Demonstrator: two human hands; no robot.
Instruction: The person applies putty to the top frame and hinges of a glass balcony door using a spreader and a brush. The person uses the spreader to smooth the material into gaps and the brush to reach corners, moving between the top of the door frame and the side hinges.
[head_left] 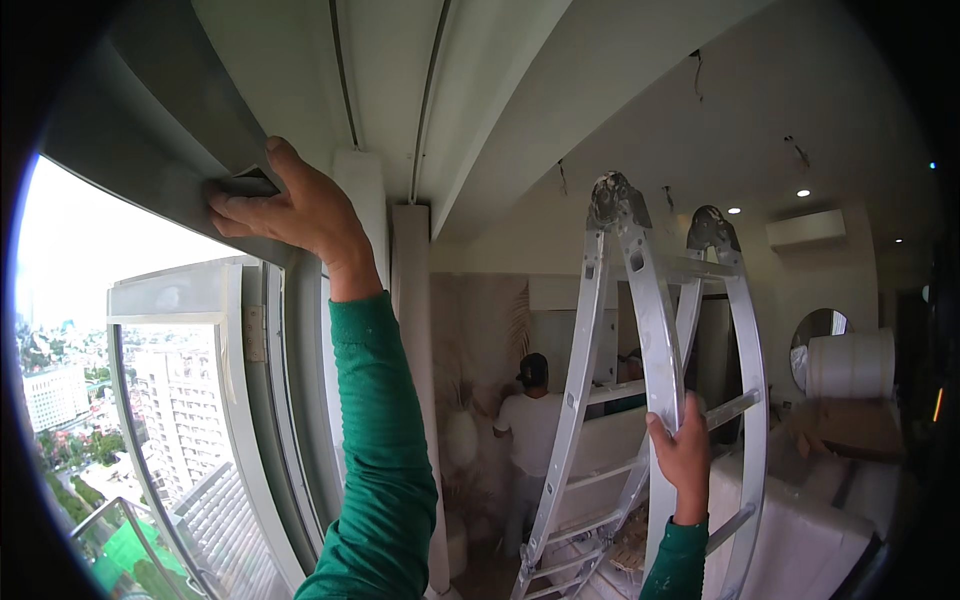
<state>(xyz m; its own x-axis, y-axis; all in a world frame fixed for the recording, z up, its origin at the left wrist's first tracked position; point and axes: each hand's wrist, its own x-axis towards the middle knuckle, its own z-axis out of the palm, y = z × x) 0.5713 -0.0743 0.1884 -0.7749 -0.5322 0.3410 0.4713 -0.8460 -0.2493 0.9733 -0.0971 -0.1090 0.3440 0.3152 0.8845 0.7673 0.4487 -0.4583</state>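
My left hand (300, 205) is raised to the grey window frame (160, 120) at the upper left. Between its thumb and fingers is a small dark folded sheet (256, 181) that looks like sandpaper, pressed flat to the frame's face. Lower and to the right, my right hand (684, 452) is wrapped round a side rail of an aluminium folding ladder (660, 320). The ladder stands opened out, with worn dark hinges at its top. Green sleeves cover both my arms.
An open window sash (235, 370) stands at the left, with buildings and a railing outside. A person in a white shirt (530, 430) faces the far wall. Covered furniture (790, 530) and a cardboard box (850, 425) are at the right. Loose wires (698, 80) hang from the ceiling.
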